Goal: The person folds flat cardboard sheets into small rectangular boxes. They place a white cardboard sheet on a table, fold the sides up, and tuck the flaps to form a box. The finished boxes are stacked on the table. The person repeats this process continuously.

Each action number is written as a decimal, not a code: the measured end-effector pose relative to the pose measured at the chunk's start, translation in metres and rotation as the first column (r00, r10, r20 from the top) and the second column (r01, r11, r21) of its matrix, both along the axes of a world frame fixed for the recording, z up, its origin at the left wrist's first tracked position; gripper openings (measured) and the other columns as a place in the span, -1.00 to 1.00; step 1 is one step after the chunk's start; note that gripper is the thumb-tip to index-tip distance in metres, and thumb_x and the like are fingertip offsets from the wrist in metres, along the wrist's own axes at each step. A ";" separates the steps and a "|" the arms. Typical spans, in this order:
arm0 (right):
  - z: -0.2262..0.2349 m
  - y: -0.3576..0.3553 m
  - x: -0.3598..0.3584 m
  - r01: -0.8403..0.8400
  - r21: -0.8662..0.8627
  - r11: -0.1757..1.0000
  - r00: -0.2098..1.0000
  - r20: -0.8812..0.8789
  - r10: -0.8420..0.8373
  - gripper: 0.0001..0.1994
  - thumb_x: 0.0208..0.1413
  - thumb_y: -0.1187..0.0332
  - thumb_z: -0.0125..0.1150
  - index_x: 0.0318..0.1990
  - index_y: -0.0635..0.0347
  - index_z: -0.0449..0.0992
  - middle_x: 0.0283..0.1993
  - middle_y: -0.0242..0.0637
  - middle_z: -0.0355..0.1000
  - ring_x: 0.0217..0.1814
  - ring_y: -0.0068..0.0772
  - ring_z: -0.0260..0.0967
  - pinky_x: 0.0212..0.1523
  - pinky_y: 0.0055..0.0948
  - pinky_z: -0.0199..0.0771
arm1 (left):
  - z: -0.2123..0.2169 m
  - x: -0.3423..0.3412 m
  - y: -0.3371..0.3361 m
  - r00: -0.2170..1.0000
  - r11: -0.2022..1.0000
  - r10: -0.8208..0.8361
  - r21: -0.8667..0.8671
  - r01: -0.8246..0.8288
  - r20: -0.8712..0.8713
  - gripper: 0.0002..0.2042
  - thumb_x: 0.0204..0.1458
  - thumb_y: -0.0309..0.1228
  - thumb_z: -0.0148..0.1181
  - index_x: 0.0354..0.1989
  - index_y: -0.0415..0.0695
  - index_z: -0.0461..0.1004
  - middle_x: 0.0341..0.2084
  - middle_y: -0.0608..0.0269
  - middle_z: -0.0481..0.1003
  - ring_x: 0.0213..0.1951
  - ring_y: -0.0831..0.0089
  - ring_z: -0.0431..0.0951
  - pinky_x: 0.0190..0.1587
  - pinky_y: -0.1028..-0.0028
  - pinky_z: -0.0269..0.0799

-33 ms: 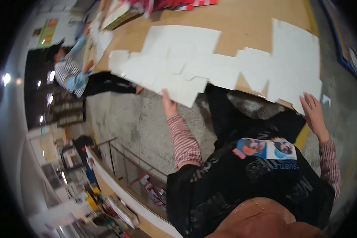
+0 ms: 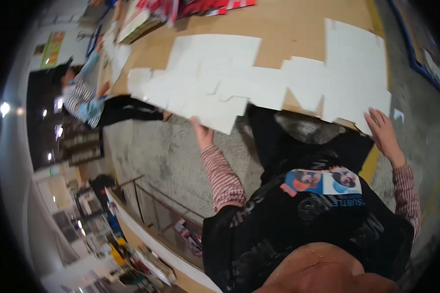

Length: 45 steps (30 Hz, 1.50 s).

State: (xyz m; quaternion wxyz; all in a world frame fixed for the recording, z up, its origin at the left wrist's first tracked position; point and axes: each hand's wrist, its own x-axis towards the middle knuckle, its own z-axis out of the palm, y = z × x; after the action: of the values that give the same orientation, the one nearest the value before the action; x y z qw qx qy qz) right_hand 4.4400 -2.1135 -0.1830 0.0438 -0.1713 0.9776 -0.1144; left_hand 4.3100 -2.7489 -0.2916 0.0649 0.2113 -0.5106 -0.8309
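A wide white die-cut cardboard sheet (image 2: 264,80) with stepped edges and slits lies over a brown table, its near side jutting past the table edge. At the near left corner, my left hand (image 2: 202,134) is closed on the sheet's edge, with some of its fingers hidden beneath. My right hand (image 2: 384,132) is at the near right corner, fingertips bent over the edge and the thumb hard to see. Brown board shows through a notch (image 2: 298,105) between the hands.
The brown tabletop (image 2: 298,34) bears a stack of boards (image 2: 141,24) and red pieces (image 2: 190,7) at its far side. At the left a co-worker (image 2: 83,97) stands by white sheets. Concrete floor (image 2: 151,146), a metal railing and a cluttered bench lie lower left. A blue-edged rack stands at right.
The whole view has shifted slightly, so the table and sheet appear a little further left. Both hands stay at the same corners of the sheet. My left hand's grip looks slightly turned.
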 end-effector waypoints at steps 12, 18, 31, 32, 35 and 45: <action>-0.013 0.081 -0.054 0.544 -0.406 0.734 0.672 0.735 -0.092 -0.64 0.05 0.22 0.35 -0.03 0.16 0.51 -0.31 -0.15 0.47 -0.20 -0.26 0.42 -0.11 -0.36 0.42 | 0.071 -0.010 0.352 0.319 0.077 -0.937 -0.804 0.589 0.144 -0.50 -0.06 -0.43 0.41 0.09 -0.20 0.41 -0.18 0.23 0.50 -0.18 0.33 0.48 -0.16 0.44 0.41; -0.010 0.021 -0.040 0.482 -0.214 0.850 0.856 -0.094 -0.509 -0.36 -0.17 0.31 0.45 0.16 0.09 0.39 0.17 -0.06 0.34 0.18 -0.04 0.29 0.20 -0.11 0.27 | 0.023 -0.006 0.387 0.380 0.134 -0.908 -0.982 -0.133 -0.175 -0.63 -0.06 -0.39 0.33 -0.07 -0.26 0.48 -0.24 0.19 0.53 -0.21 0.30 0.50 -0.22 0.37 0.42; -0.039 -0.026 -0.001 0.085 -0.179 0.980 0.993 -0.070 -0.099 -0.28 0.01 -0.11 0.24 0.35 -0.21 0.27 0.51 -0.35 0.02 0.57 -0.15 -0.17 0.51 0.19 -0.37 | 0.043 -0.003 0.337 0.561 0.066 -0.828 -0.990 0.127 0.017 -0.69 -0.08 -0.47 0.25 -0.09 -0.08 0.53 -0.08 0.07 0.48 -0.02 0.13 0.44 0.00 0.05 0.24; -0.034 -0.028 -0.003 0.088 -0.174 0.981 0.994 -0.049 -0.098 -0.28 0.00 -0.10 0.26 0.35 -0.20 0.27 0.51 -0.33 0.01 0.57 -0.15 -0.18 0.50 0.20 -0.37 | 0.035 0.001 0.343 0.496 0.012 -0.864 -0.987 -0.158 -0.090 -0.70 -0.05 -0.46 0.23 -0.08 -0.07 0.52 -0.07 0.07 0.48 -0.01 0.11 0.44 0.00 0.04 0.23; -0.018 -0.042 -0.002 0.103 -0.171 0.980 0.991 -0.065 -0.116 -0.26 -0.03 -0.03 0.33 0.35 -0.13 0.29 0.53 -0.24 -0.03 0.58 -0.07 -0.21 0.50 0.16 -0.37 | 0.014 0.052 0.348 0.304 -0.294 -0.933 -0.895 -0.335 0.192 -0.38 0.02 -0.14 0.18 0.31 0.06 0.27 0.39 0.17 0.11 0.42 -0.05 -0.02 0.33 -0.33 -0.18; -0.124 0.005 0.043 0.520 -0.854 0.024 0.568 0.324 -0.756 -0.53 0.34 0.37 0.01 0.31 0.43 0.15 0.26 -0.09 0.30 0.24 -0.27 0.30 0.23 -0.27 0.34 | 0.045 0.068 0.426 -0.166 -0.093 -0.981 -0.995 -0.027 0.096 0.22 -0.45 0.24 0.40 0.38 -0.27 0.04 0.39 0.00 0.07 0.45 -0.08 -0.12 0.38 -0.24 -0.27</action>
State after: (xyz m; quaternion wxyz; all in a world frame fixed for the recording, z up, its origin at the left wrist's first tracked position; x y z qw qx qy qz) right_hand 4.4833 -2.1083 -0.3071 -0.2205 0.2839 0.7122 -0.6029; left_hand 4.3782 -2.3225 -0.2471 -0.0681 -0.6590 -0.7047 -0.2538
